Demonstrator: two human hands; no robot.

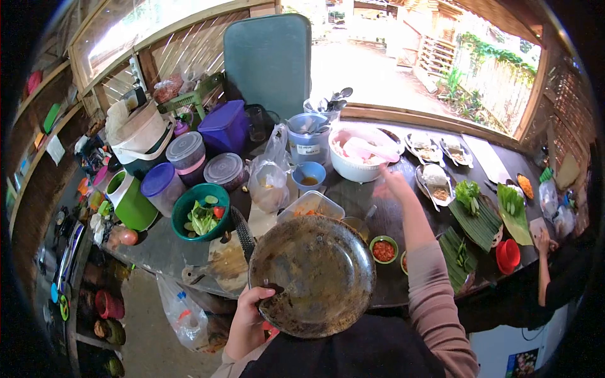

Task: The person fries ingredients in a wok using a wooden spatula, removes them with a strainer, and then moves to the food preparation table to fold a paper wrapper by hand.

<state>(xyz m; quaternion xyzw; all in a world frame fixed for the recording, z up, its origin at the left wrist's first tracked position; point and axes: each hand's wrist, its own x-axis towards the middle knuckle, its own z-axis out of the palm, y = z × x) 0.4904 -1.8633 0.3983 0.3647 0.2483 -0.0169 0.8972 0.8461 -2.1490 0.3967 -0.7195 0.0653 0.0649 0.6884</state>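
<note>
My left hand (253, 315) grips the near left edge of a worn, dark round pan (315, 274), its thumb over the rim. The pan is tilted toward the camera and looks empty. My right hand (395, 183) reaches forward beside a white bowl (356, 165), in which a pink scoop (365, 150) lies; its fingers are blurred, so their grip is unclear. Behind the pan stands a clear container (321, 205) with orange food. A small green bowl of red sauce (383, 251) sits to the pan's right.
Left are a green bowl of vegetables (200, 214), a knife (241, 230), a wooden board (228, 264) and lidded tubs (186, 151). Right are plated portions (435, 184), banana leaves (476, 220) and red cups (507, 255). Another person's hand (544, 242) is at the far right.
</note>
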